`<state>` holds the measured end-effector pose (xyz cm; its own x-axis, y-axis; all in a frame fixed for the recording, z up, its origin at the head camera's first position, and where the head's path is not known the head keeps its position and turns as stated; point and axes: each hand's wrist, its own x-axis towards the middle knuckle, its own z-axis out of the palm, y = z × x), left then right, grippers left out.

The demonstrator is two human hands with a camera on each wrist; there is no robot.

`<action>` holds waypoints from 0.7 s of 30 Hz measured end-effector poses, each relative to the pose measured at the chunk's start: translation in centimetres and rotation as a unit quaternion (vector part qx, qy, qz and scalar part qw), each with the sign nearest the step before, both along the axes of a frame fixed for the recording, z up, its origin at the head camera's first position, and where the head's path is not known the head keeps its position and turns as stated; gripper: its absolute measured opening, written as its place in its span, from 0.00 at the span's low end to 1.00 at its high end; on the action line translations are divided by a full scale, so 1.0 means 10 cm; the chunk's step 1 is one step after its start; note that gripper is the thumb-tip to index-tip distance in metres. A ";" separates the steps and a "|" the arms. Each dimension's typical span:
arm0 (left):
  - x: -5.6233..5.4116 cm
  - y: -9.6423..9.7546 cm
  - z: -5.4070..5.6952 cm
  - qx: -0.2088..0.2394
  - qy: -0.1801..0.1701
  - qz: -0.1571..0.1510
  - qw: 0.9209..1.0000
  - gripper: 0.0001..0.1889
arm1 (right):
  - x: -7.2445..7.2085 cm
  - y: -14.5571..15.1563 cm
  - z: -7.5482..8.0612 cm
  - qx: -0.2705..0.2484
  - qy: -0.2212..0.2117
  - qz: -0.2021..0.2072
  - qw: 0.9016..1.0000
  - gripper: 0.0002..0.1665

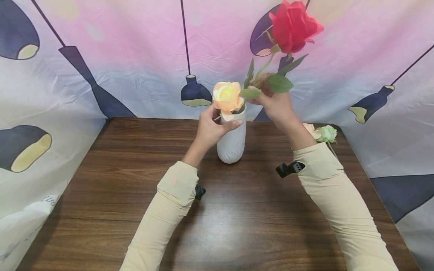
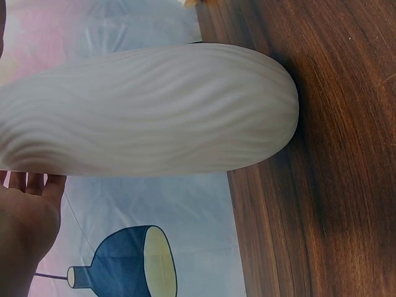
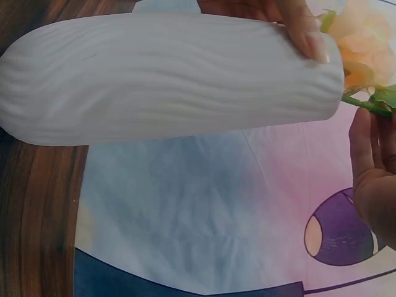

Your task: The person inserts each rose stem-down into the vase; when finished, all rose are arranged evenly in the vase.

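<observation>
A white ribbed vase (image 1: 232, 143) stands upright on the table, with a peach-yellow artificial rose (image 1: 226, 96) in its mouth. My left hand (image 1: 211, 128) grips the vase just below the rim, its thumb (image 3: 306, 40) lying along the near wall in the right wrist view. Up at the right of the mouth, my right hand (image 1: 276, 105) pinches the leafy stem of a red artificial rose (image 1: 295, 30), whose bloom rises high above. In the right wrist view the green stem (image 3: 359, 103) reaches the vase's rim. The stem's lower end is hidden.
Behind my right forearm, a pale green rose (image 1: 327, 133) and a peach one (image 1: 311, 130) lie at the back right corner of the dark wooden table (image 1: 108, 180). A lamp-patterned cloth (image 1: 145, 56) hangs along the back and both sides.
</observation>
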<state>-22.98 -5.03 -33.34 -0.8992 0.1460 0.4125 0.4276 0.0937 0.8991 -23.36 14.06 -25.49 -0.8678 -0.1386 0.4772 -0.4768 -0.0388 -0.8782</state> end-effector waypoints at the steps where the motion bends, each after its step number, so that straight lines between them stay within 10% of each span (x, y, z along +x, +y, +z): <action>1: 0.00 0.00 0.00 0.000 0.001 0.000 1.000 0.33 | 0.00 0.00 -0.01 0.002 -0.001 -0.001 1.000 0.14; 11: 0.00 0.01 0.00 0.001 0.000 0.000 1.000 0.32 | -0.03 0.04 -0.10 0.061 -0.033 -0.011 0.998 0.10; 21: 0.00 0.01 -0.01 0.004 -0.003 0.003 1.000 0.31 | 0.01 0.01 -0.09 -0.045 0.017 -0.048 0.998 0.13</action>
<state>-22.95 -4.98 -33.41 -0.9028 0.1377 0.4073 0.4208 0.0888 0.9028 -23.26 14.20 -26.39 -0.8583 -0.0108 0.5130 -0.5112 -0.0689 -0.8567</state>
